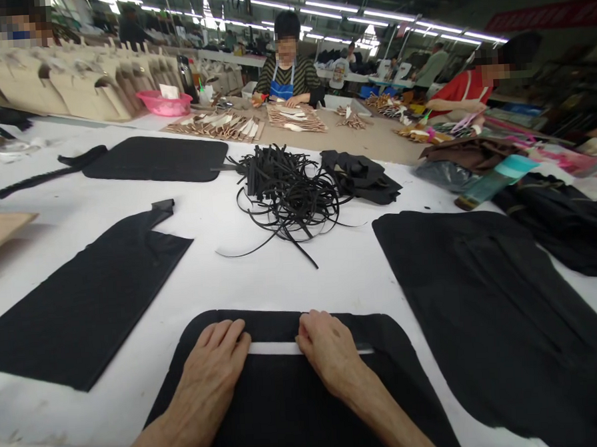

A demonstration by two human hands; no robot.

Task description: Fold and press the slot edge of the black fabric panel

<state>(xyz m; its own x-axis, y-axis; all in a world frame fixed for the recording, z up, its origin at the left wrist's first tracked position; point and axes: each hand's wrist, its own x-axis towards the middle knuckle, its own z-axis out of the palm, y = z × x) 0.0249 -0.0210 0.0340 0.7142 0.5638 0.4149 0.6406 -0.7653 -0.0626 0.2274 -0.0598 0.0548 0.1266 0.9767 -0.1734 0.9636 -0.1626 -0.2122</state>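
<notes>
A black fabric panel with rounded corners point(288, 411) lies on the white table right in front of me. A narrow white strip point(272, 348) runs across it near its far edge. My left hand point(213, 371) rests flat on the panel, fingers stretched out to the strip's left end. My right hand point(328, 349) sits beside it with fingers curled down, pressing on the fabric's folded far edge over the strip. I cannot make out anything held inside those fingers.
A tangle of black straps point(289, 190) lies mid-table. Black panels lie left point(82, 301), right point(503, 313) and far left point(155, 159). Folded black cloth point(361, 177) is beyond. Co-workers sit at the far side with tan pieces point(287, 117). A pink basin point(165, 102) stands back left.
</notes>
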